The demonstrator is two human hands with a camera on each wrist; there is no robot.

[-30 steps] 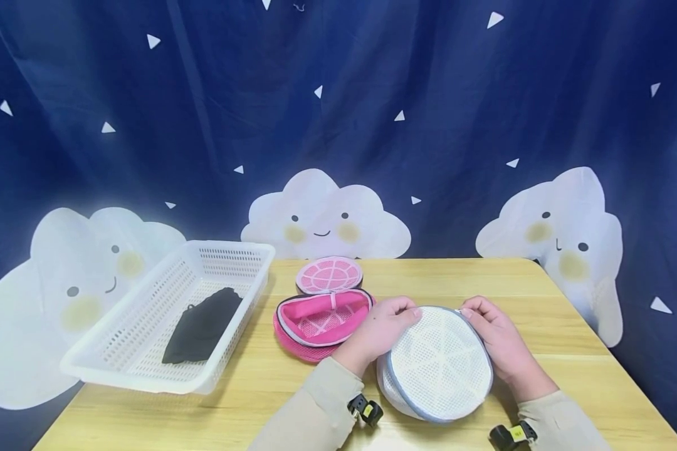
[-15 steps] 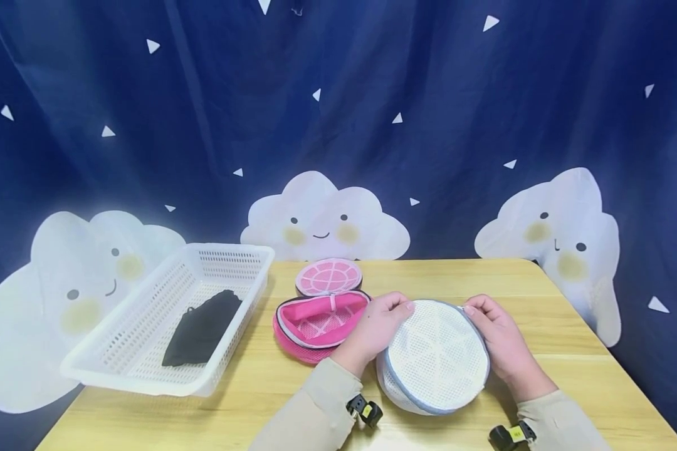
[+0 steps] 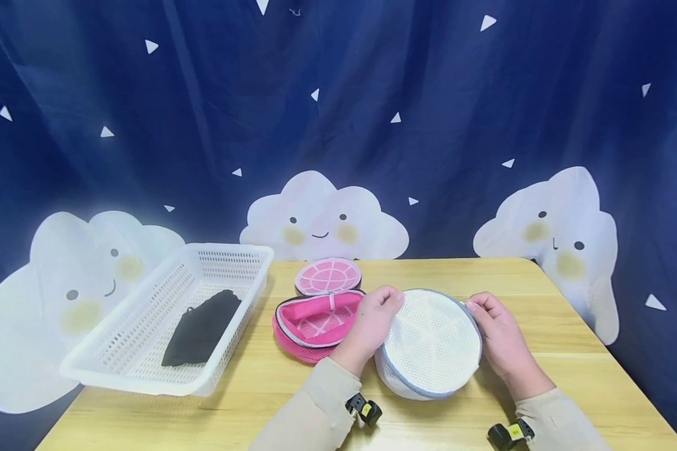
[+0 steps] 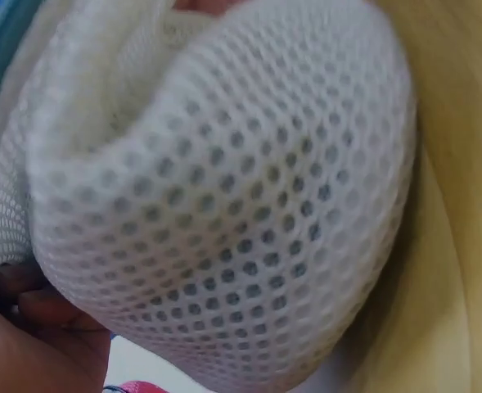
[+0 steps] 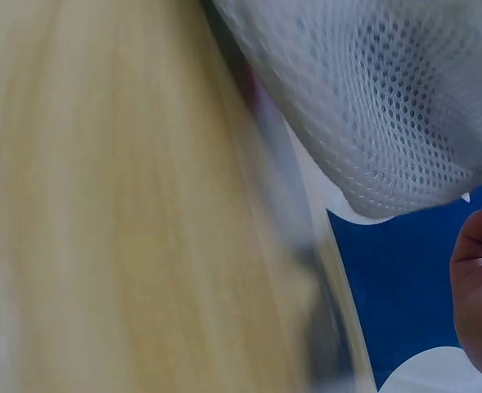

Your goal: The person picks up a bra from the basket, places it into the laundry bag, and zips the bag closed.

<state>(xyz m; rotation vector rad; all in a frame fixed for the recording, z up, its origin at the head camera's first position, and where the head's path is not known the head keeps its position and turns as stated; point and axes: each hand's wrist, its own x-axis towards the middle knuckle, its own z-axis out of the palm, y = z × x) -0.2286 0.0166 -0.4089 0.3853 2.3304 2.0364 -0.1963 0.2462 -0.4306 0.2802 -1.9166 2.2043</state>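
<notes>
Head view: fingers of my left hand and right hand pinch the white mesh bag, right of the pink pouch. Likely light, soft; best held by its blue rim.

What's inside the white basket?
A black cloth lies in the white basket, toward its right side; slotted bottom shows to the cloth's left. Anything under the cloth is covered and can't be seen.

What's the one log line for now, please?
left hand, right hand: gripping white mesh bag | pink bag: open | black cloth: in white basket
</notes>
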